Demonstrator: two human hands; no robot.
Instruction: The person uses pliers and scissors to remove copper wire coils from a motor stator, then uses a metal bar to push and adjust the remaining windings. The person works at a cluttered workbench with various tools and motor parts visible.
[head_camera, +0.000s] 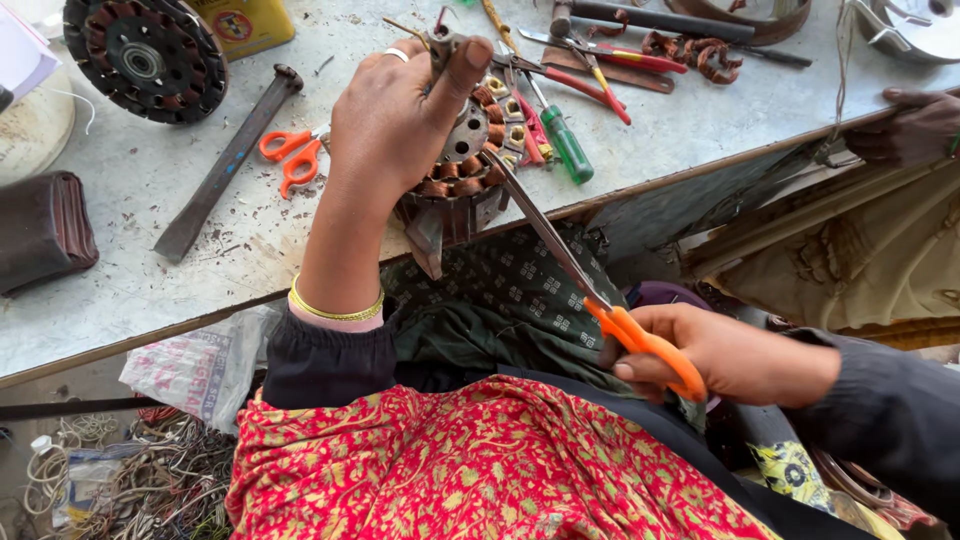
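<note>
My left hand (395, 120) grips a round motor stator with copper windings (462, 165) at the near edge of the grey workbench (120, 290), thumb over its top. My right hand (700, 350), lower right over my lap, holds orange-handled scissors (590, 290). Their long blades reach up to the stator's windings, the tips touching its right side.
On the bench lie a second pair of orange scissors (292, 155), a metal chisel (225, 165), a second wound stator (145, 55), a green screwdriver (565, 145), red pliers (600, 75) and a dark pouch (45, 230). Another person's hand (915, 125) rests at the right edge. Tangled wires (150, 480) lie on the floor.
</note>
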